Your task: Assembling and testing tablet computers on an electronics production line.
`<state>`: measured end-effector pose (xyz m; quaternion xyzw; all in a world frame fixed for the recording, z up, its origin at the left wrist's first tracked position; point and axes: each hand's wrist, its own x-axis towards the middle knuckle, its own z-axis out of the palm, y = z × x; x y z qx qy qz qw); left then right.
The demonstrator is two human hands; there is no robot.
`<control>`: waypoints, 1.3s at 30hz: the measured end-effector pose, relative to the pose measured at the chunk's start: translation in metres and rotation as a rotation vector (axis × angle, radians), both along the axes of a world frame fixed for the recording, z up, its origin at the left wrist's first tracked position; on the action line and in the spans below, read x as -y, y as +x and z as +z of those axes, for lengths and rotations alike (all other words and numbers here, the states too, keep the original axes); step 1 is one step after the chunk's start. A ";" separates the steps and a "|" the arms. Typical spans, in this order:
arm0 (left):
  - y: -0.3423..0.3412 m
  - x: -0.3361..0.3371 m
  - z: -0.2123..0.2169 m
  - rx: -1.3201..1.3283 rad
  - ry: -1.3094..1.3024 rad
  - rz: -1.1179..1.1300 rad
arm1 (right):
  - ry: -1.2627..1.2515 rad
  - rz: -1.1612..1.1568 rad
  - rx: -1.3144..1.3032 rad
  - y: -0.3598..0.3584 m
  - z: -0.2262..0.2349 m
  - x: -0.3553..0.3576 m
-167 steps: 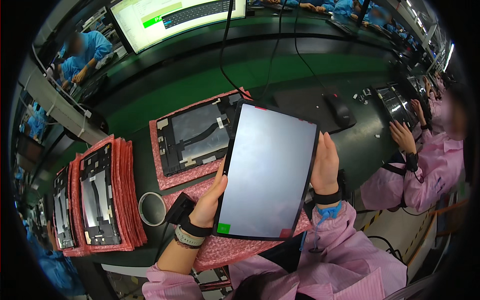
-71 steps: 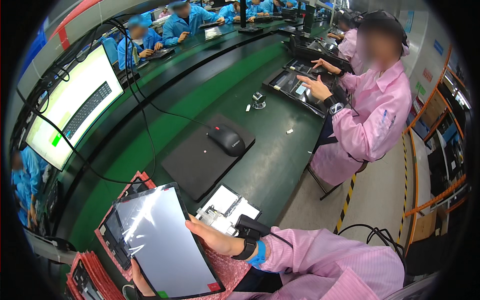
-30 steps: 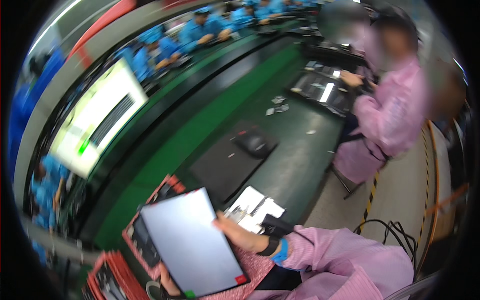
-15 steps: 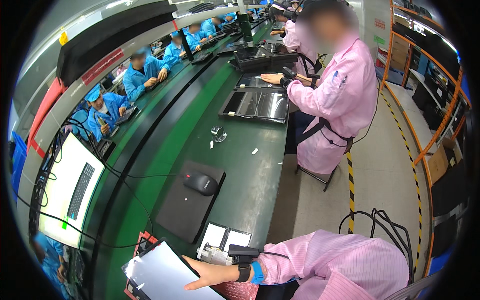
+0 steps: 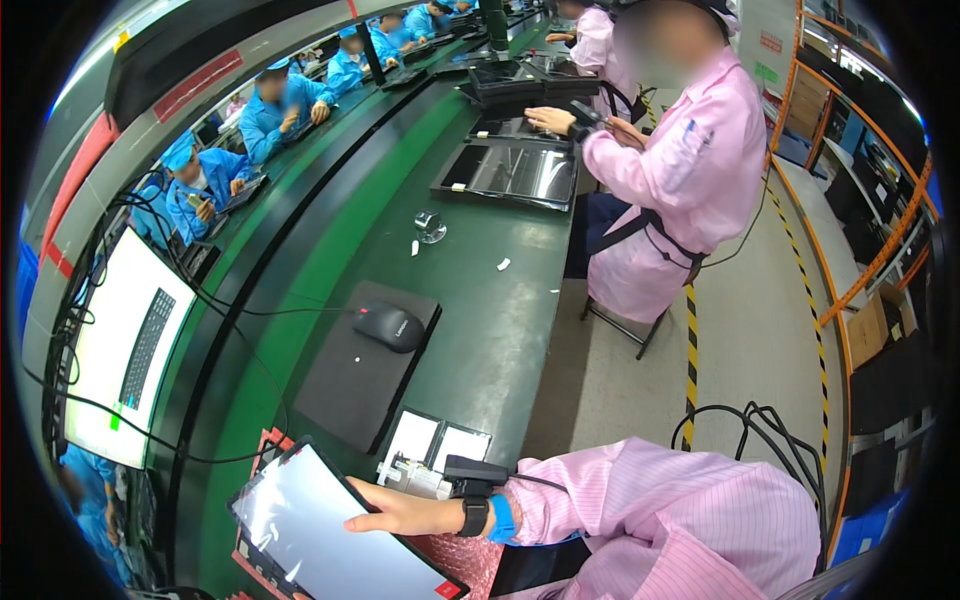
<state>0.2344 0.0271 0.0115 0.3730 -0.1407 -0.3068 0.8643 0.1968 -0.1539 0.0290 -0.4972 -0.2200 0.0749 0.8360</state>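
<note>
A tablet (image 5: 325, 535) with a pale, lit screen was held aslant at the lower edge of the head view, its face turned up and its near end partly cut off by the frame. The right hand (image 5: 415, 512) gripped its right-hand long side: the thumb (image 5: 368, 523) lay flat across the front of the glass, just inside the border, while the other fingers (image 5: 368, 489) closed in at the edge, their tips hidden behind the tablet. The gap between thumb and fingers was no wider than the tablet's thin body. The left hand could not be made out, and how its fingers stood could not be told.

A red patch (image 5: 448, 590) glowed in the screen's near right corner, well apart from the thumb. Red bubble wrap (image 5: 465, 560) showed beyond that side, below the wrist, which wore a black band (image 5: 475, 517) and a blue one (image 5: 502, 518). Just beyond the hand sat a metal fixture (image 5: 412, 478) and two white panels (image 5: 412, 436). Farther up the green bench (image 5: 480, 320), a black mouse (image 5: 390, 327) rested on a dark pad (image 5: 350, 385), and a co-worker in pink (image 5: 660, 190) reached over dark panels (image 5: 515, 172).
</note>
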 end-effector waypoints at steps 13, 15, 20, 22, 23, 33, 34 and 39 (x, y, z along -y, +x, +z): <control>-0.045 -0.034 -0.010 -0.090 -0.061 0.219 | 0.647 -0.275 0.708 -0.084 0.153 0.068; -0.049 -0.040 -0.012 -0.100 -0.068 0.254 | 0.660 -0.248 0.983 -0.070 0.153 0.058; -0.069 -0.068 -0.010 -0.133 -0.071 0.375 | 1.143 -0.294 0.862 -0.082 0.149 -0.004; -0.092 -0.082 0.006 -0.124 -0.067 0.455 | 1.246 -0.216 0.698 -0.109 0.165 -0.028; -0.094 -0.078 0.013 -0.093 -0.099 0.493 | 1.315 -0.159 0.550 -0.117 0.169 -0.035; -0.089 -0.058 0.024 -0.041 -0.067 0.839 | -0.114 -0.094 0.129 0.039 0.053 -0.010; -0.089 -0.060 0.023 -0.039 -0.063 0.862 | -0.114 -0.055 0.017 0.041 0.044 -0.016; -0.092 -0.037 0.049 0.043 0.222 0.900 | 0.072 0.270 -0.348 0.034 0.049 -0.025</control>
